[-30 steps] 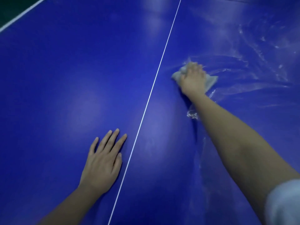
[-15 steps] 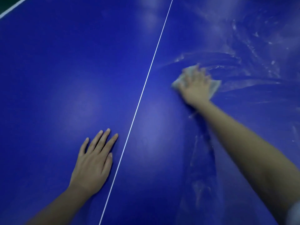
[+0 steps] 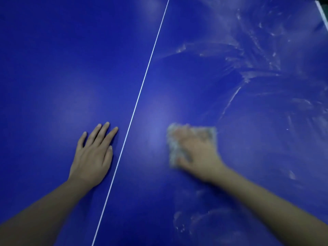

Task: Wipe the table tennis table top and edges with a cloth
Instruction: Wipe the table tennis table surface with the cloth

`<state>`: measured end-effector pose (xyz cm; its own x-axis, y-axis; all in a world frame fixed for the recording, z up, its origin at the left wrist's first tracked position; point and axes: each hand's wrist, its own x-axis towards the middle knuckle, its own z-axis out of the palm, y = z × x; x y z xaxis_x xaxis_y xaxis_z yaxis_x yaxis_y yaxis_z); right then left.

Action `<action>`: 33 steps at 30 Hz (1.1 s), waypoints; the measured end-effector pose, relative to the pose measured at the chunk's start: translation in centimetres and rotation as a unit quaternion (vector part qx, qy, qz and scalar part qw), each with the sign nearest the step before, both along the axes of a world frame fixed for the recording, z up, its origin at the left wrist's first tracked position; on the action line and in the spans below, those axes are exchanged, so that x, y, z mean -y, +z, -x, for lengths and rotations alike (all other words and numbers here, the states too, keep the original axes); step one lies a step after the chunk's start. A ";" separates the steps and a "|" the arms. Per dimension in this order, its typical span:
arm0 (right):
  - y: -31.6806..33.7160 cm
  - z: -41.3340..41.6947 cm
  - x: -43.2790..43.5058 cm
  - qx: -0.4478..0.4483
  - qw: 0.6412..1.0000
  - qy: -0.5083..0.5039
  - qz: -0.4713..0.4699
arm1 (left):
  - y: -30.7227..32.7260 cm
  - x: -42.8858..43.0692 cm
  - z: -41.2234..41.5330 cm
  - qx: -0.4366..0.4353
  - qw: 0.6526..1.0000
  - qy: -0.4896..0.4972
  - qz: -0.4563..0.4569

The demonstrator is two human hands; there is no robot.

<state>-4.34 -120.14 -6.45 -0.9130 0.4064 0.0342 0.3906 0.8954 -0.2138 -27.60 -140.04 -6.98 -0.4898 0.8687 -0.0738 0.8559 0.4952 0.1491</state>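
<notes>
The left hand (image 3: pixel 92 155) lies palm down on the blue table top (image 3: pixel 53 68), its fingers straight, slightly fanned and holding nothing. It reads as a prop that takes the person's weight while they lean over the surface. Its index finger and thumb sit just beside the white centre line (image 3: pixel 142 82) without touching it, so this hand is on the half that shows no smears. The right hand (image 3: pixel 198 157) is on the other side of that line, on top of the cloth (image 3: pixel 173 148), a pale folded pad flat on the table. The cloth sits under the fingers and shows past the fingertips and on the thumb side. The fingers look spread and fairly straight, pressing down rather than clutching, probably so the whole pad stays in contact. The blur, likely from a stroke in progress, hides whether the thumb hooks the near edge. Whitish streaks (image 3: pixel 248 64) fan across the table well beyond the right fingertips and off to the little-finger side, and fainter marks lie back beside the forearm. This half seems only partly wiped, and the white-edged border (image 3: pixel 322 13) lies far past the fingertips.
</notes>
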 end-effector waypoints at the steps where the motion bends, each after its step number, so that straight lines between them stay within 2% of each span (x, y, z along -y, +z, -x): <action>1: 0.2 -0.1 -3.6 -0.010 0.995 -0.100 -0.024 | 0.0 0.0 0.0 -0.001 1.000 0.002 -0.001; 4: 0.2 -2.6 -14.0 0.052 0.942 -0.330 -0.021 | -0.1 -0.1 0.0 -0.002 1.000 0.003 -0.001; 6: 0.0 -3.4 -15.2 0.052 0.918 -0.393 0.003 | -0.2 0.0 0.1 0.001 1.000 0.003 -0.007; 8: -0.3 -2.8 -11.2 0.043 0.913 -0.405 -0.011 | -0.3 0.1 0.2 0.008 1.000 0.002 -0.017; 11: -0.7 -2.6 1.3 0.040 0.948 -0.315 -0.002 | -0.5 0.2 0.2 0.014 0.999 -0.001 -0.031; 14: -0.4 -4.8 15.4 0.039 0.994 -0.098 0.005 | -1.0 0.3 0.3 0.018 0.999 -0.009 -0.044; 16: -0.3 -7.5 20.1 0.082 0.995 0.057 0.021 | -1.1 0.3 0.4 0.023 0.999 -0.007 -0.049; 17: -0.1 -9.0 20.2 0.092 0.990 0.100 0.028 | -1.1 0.3 0.4 0.024 0.998 -0.008 -0.050; 18: 0.0 -10.2 19.3 0.097 0.990 0.097 0.019 | -1.1 0.2 0.5 0.027 0.998 -0.011 -0.051; 19: 0.1 -11.2 18.2 0.104 0.993 0.055 0.004 | -1.1 0.2 0.6 0.032 0.998 -0.015 -0.052; 21: 0.3 -13.1 15.3 0.094 0.987 -0.128 -0.002 | -0.9 0.3 0.5 0.040 0.998 -0.028 -0.047; 23: 0.6 -14.1 13.3 0.091 0.941 -0.327 0.018 | -0.4 0.9 -0.3 0.052 0.997 -0.035 -0.044; 24: 0.7 -13.8 13.4 0.095 0.914 -0.394 0.033 | -0.1 1.4 -1.1 0.059 0.997 -0.032 -0.049; 26: 0.8 -11.7 15.8 0.093 0.888 -0.448 0.042 | 0.3 3.1 -3.6 0.065 0.995 -0.035 -0.067; 28: 0.9 -8.9 20.8 0.081 0.914 -0.396 0.030 | 0.5 5.5 -6.8 0.070 0.992 -0.060 -0.082; 30: 0.9 -6.2 27.1 0.063 0.953 -0.295 0.025 | 0.3 7.9 -9.0 0.072 0.990 -0.098 -0.075; 33: 1.1 -5.1 35.2 0.091 0.984 -0.141 0.061 | -0.8 10.6 -9.7 0.043 0.986 -0.156 -0.038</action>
<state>0.80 -155.30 -5.38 -0.7492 0.6360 -0.1848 0.6623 0.7171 -0.2170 -17.91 -150.60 -7.79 -0.1930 0.9807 -0.0323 0.9475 0.1948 0.2536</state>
